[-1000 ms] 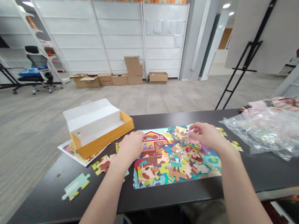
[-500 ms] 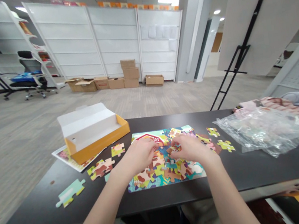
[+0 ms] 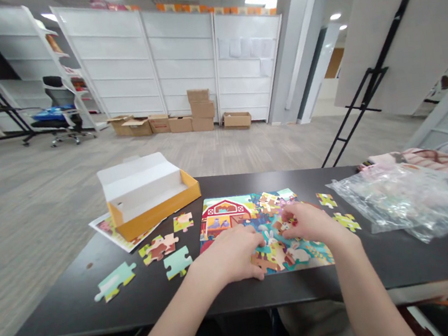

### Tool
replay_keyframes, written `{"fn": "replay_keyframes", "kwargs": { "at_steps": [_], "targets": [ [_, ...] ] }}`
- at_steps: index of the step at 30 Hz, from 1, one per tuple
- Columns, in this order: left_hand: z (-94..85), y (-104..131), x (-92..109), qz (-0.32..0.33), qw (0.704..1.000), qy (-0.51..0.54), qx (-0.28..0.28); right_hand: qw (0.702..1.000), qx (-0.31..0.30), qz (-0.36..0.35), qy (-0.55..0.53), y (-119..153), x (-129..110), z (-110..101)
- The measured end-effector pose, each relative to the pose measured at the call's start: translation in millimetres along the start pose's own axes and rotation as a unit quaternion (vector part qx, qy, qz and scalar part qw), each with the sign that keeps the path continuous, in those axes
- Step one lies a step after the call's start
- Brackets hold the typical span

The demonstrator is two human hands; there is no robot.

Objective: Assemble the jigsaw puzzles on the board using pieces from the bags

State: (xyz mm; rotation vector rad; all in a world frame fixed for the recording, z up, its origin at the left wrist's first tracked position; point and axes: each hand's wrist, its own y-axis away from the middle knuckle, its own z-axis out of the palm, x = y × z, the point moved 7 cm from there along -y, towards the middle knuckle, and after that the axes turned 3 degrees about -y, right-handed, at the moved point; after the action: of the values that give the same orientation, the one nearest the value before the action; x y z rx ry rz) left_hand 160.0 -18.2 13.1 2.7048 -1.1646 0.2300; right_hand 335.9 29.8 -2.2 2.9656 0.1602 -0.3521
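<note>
Left hand [image 3: 236, 250] slid down the puzzle [image 3: 274, 242] (long axis sideways, barn roof [image 3: 224, 206] away), fingers [image 3: 255, 238] half-curled, hold unclear.

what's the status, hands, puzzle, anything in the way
Left hand spread over puzzle picture; right hand over its right side, grip unclear; loose pieces cover part of it; plastic packaging off to the right.

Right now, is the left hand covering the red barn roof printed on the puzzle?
No, the red barn roof is in plain sight, just beyond the left hand.
</note>
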Motion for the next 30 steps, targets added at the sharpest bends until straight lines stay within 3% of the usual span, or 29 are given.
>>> {"fn": "replay_keyframes", "kwargs": {
  "at_steps": [8, 15, 22, 26, 30],
  "targets": [
    [1.9, 2, -1, 0.004, 1.0, 0.008, -0.008, 0.993, -0.018, 0.066, -0.099, 5, 57, 5],
    [3.0, 0, -3, -0.003, 1.0, 0.017, -0.005, 0.987, 0.025, 0.081, -0.135, 10, 96, -7],
    [9.9, -4, -8, 0.014, 1.0, 0.024, 0.008, 0.979, 0.022, 0.129, -0.155, 16, 122, -6],
    [10.9, -5, -9, 0.019, 0.999, 0.025, 0.013, 0.982, 0.062, 0.145, -0.106, 14, 139, -11],
    [13.1, -6, -11, 0.017, 0.999, 0.034, 0.01, 0.987, 0.111, 0.113, -0.037, 9, 125, -22]
  ]
}}
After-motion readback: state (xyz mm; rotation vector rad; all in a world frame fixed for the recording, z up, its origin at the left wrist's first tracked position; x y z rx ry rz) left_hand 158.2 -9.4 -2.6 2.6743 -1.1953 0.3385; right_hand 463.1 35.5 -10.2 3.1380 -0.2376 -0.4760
